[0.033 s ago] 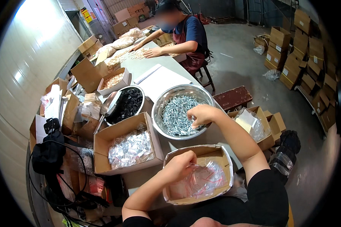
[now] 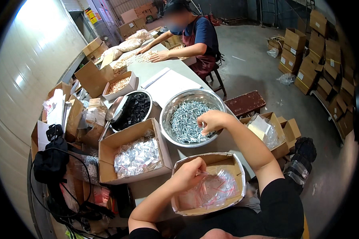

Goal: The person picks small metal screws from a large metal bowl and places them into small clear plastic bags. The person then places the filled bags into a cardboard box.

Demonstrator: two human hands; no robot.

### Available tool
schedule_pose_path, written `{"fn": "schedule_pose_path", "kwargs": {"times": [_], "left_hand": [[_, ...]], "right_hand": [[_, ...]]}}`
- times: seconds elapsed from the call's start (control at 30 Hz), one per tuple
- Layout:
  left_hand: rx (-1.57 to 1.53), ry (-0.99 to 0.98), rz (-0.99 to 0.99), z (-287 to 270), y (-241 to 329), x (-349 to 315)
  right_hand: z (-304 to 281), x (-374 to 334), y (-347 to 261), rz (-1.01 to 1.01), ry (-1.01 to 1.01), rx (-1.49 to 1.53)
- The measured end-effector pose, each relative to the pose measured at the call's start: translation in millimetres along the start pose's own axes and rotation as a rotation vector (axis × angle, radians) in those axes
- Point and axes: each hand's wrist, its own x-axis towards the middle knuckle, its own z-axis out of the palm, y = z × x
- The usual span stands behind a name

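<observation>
A steel bowl (image 2: 166, 104) holds a heap of silvery screws (image 2: 184, 118). My right hand (image 2: 214, 120) reaches into it from the right, with thumb and fingers pinched at the surface of the heap; its fingertips partly hide the screws they grip. Nearer to me stands an open cardboard box (image 2: 240, 171) lined with small clear plastic bags (image 2: 219, 187) that have red strips. Over its left side, my left hand (image 2: 190, 172) is closed on the edge of one clear bag. The fingers cover that bag's upper part.
Left of the bowl, a carton (image 2: 107, 161) contains filled clear packets. Behind it sit a tub of black parts (image 2: 136, 108) with a metal scoop (image 2: 115, 106) and a box of wooden pieces (image 2: 119, 84). Papers (image 2: 169, 81) lie beyond the bowl. A co-worker (image 2: 203, 34) handles wooden pieces at the far end.
</observation>
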Motion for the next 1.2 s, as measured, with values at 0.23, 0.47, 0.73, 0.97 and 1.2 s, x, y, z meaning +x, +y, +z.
{"fn": "schedule_pose_path", "kwargs": {"times": [0.23, 0.47, 0.73, 0.97, 1.2], "left_hand": [[-0.519, 0.102, -0.092, 0, -15, -1], [-0.694, 0.047, -0.048, -5, -17, 0], [-0.695, 0.187, -0.214, -1, -12, 0], [-0.152, 0.334, 0.131, 2, -12, 3], [-0.031, 0.373, 0.152, -5, -2, 2]], "right_hand": [[7, -2, -13, -0.037, 0.194, -0.074], [17, 6, -9, -0.039, 0.23, -0.023], [18, 11, -2, -0.007, 0.237, 0.074], [10, 8, -3, -0.036, 0.332, 0.192], [4, 8, 5, -0.088, 0.253, 0.749]]}}
